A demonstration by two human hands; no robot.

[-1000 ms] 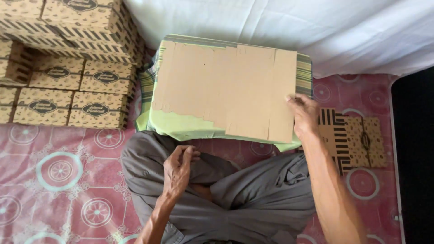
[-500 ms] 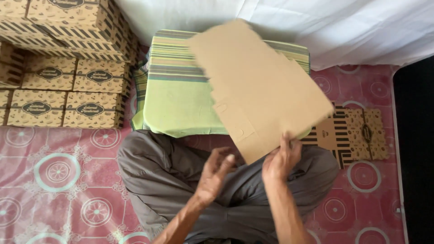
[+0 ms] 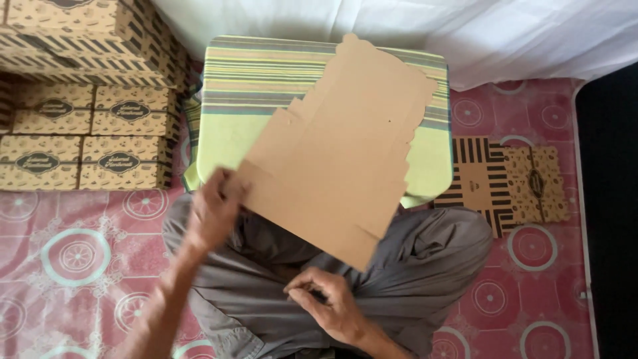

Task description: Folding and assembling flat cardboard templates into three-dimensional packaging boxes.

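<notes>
At the bottom middle of the frame the person's right hand rests on the lap of grey trousers, fingers curled loosely inward; its grip holds nothing that shows, though a small thing pinched inside it cannot be ruled out. Just above and to the left, the left hand has its grip closed on the lower-left edge of the flat, die-cut sheet of plain brown cardboard, thumb on top and fingers hidden beneath. That sheet, an unfolded box blank with notched flaps along its edges, hangs tilted across the centre of the frame, its lower corner over the knees and its upper end over the green cushion with striped top that serves as a low table in front of the crossed legs. As far as the folding goes, the judgement is that this blank is at the very start: it is flat, no flap stands up and no wall is formed, though faint crease lines show near the bottom edge. On the pink patterned floor mat at the right of the frame lies a flat stack of printed box blanks with black stripes and a tan pattern, apparently yet to be made up. Farther off, in the upper left, stands a pile of finished tan printed boxes, stacked several high and touching one another, which suggests much of the work is done. Behind everything hangs a white cloth.
</notes>
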